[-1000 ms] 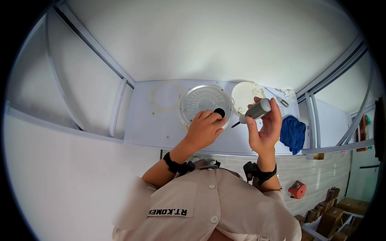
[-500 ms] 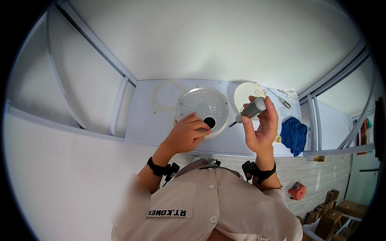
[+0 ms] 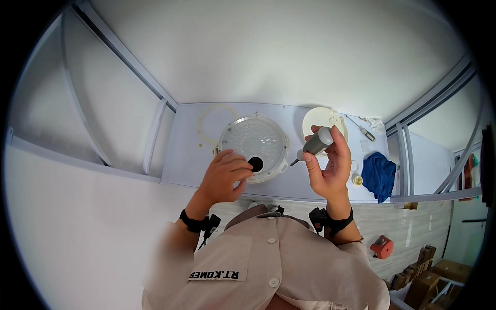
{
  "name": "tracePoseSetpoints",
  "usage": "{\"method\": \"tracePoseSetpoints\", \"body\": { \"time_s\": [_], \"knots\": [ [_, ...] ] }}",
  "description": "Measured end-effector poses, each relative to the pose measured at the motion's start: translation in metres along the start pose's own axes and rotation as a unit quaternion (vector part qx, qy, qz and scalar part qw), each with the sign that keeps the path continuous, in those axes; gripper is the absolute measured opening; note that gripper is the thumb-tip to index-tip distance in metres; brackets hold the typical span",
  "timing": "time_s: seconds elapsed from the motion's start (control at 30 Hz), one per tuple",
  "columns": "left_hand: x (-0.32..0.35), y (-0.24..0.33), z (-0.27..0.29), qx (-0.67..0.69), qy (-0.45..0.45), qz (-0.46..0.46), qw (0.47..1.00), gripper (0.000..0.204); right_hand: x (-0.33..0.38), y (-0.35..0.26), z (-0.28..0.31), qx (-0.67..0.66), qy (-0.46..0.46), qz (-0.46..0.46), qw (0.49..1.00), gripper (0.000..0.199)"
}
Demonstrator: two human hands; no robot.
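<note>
My right hand (image 3: pixel 333 170) is wrapped round a screwdriver (image 3: pixel 314 143) with a grey handle. Its dark tip points down and left, above the table beside a round white appliance lid (image 3: pixel 258 134). This lid has a shiny, patterned inner plate and a dark round opening near its front. Over the lid's near-left edge rests my left hand (image 3: pixel 225 174), fingers stretched out and thumb apart, beside the opening. Behind my right hand lies a cream round cover (image 3: pixel 316 120), partly hidden by the fingers.
A pale ring (image 3: pixel 200 124) lies at the left of the white table (image 3: pixel 181 165). On the right are another screwdriver (image 3: pixel 367 134), a blue cloth (image 3: pixel 378 175), a small yellowish round part (image 3: pixel 357 180) and crumpled white plastic (image 3: pixel 376 124). A red stool (image 3: pixel 382 247) stands on the floor.
The round lid has shifted left and turned, so a tab now shows at its right front. My left hand has moved left with it. The screwdriver has moved slightly left.
</note>
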State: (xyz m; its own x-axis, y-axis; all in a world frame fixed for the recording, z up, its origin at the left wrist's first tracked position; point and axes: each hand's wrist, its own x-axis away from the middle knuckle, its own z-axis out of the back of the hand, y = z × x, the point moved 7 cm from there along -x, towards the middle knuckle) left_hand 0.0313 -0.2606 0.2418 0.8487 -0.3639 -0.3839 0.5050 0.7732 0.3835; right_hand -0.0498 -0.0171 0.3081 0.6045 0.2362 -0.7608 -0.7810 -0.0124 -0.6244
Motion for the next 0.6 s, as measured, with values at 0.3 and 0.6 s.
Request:
{"method": "tracePoseSetpoints", "body": {
  "time_s": [0.3, 0.6],
  "knots": [
    [-0.02, 0.012, -0.023, -0.005, 0.082, 0.017, 0.996, 0.027, 0.0, -0.002, -0.004, 0.005, -0.005, 0.012, 1.0, 0.071],
    [-0.02, 0.01, -0.028, -0.006, 0.144, -0.012, 0.989, 0.039, -0.001, -0.005, -0.008, 0.003, -0.008, 0.026, 1.0, 0.072]
  ]
}}
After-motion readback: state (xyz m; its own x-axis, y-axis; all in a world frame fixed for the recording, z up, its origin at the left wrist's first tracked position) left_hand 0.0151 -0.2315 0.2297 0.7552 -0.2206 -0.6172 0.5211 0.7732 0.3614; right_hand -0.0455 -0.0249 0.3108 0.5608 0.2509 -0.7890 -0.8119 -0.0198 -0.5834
